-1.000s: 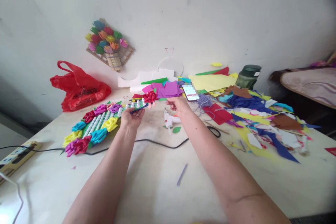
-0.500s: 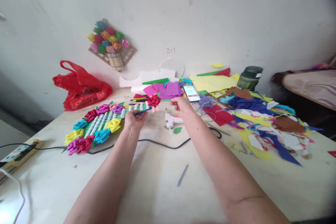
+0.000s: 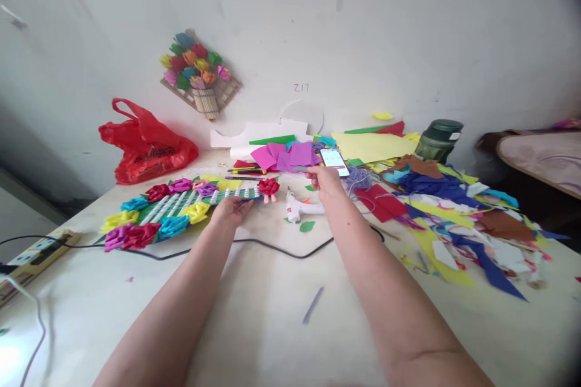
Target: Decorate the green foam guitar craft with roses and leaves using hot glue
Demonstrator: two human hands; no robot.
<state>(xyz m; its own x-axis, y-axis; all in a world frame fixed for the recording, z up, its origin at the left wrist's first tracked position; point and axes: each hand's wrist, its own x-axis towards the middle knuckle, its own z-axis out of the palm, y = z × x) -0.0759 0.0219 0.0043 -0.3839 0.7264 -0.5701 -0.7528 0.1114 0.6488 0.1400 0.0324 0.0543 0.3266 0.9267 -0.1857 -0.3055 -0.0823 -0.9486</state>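
A flat guitar-shaped craft with a green face, white strips and a border of paper roses lies at left, its neck pointing right. My left hand is closed on the lower edge of the neck, beside the red rose at its tip. To the right, my right hand is closed in a pinch, with a small green paper leaf at its fingertips. Below that hand lies a white glue gun, with a loose green leaf in front of it.
A black cord crosses the table from a power strip. Paper scraps pile up at right near a green bottle. A phone, purple paper and a red bag stand behind. A purple strip lies in front.
The craft has been lowered and laid flatter, uncovering yellow paper behind it. My right hand has shifted slightly right with the green leaf. The whole view has moved a little.
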